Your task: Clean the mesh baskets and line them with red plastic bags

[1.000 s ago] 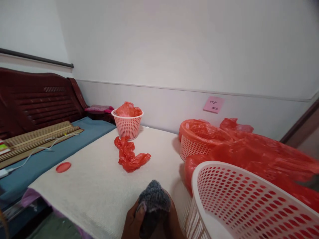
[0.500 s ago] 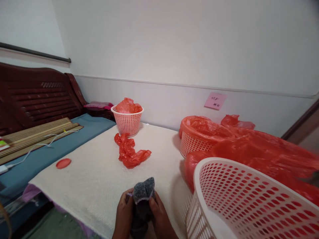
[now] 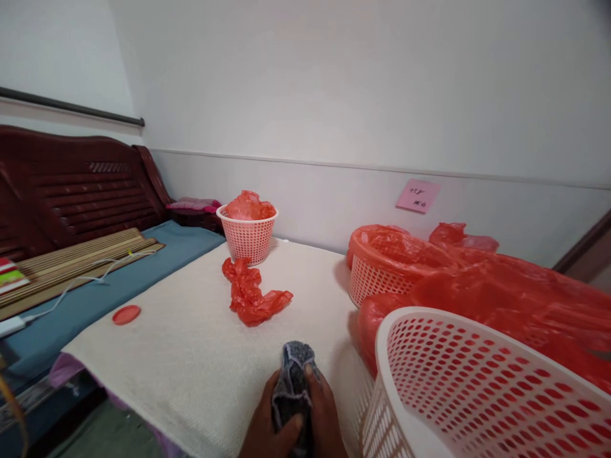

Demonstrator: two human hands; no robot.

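Note:
My left hand [image 3: 265, 426] and my right hand [image 3: 327, 416] sit together at the bottom middle, both closed round a dark grey knitted cloth [image 3: 291, 388] that sticks up between them. They hover over the near edge of a cream textured mat [image 3: 191, 343]. A large white perforated basket [image 3: 477, 381] stands just right of my right hand. A crumpled red plastic bag [image 3: 251, 296] lies further out on the mat.
A small pink basket [image 3: 247, 238] stuffed with red plastic stands at the back. Another basket lined with red plastic [image 3: 382, 261] and a heap of red bags [image 3: 515, 299] lie at the right. A red lid [image 3: 126, 314], a cable and a wooden bench [image 3: 71, 191] are at the left.
The grey cloth rose, then dropped, and now stands bunched tighter between my hands; my left thumb now wraps across its front. The camera shifted slightly.

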